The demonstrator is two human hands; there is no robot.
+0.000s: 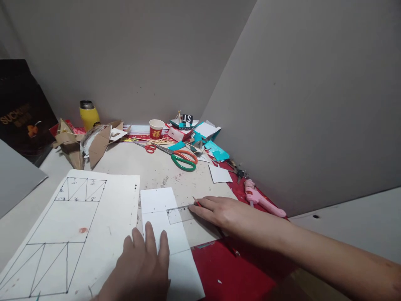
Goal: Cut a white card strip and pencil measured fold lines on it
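Observation:
My left hand [142, 263] lies flat, fingers spread, on a white paper strip [158, 202] that runs down the table. My right hand [219, 211] rests palm down across a clear plastic ruler [178, 214] laid over the strip, and a red pencil [197, 202] pokes out from under its fingers. Whether the fingers grip the pencil is hidden. To the left lies a large white sheet [78, 225] with a ruled drawing of rectangles and triangles.
A pink glue gun [261, 200] lies right of my hand. Green-and-orange scissors [184, 160], small red scissors [150, 148], a red paper cup [156, 128], teal scraps, cardboard pieces [94, 144] and a yellow flask [88, 113] crowd the back. Grey boards wall the table.

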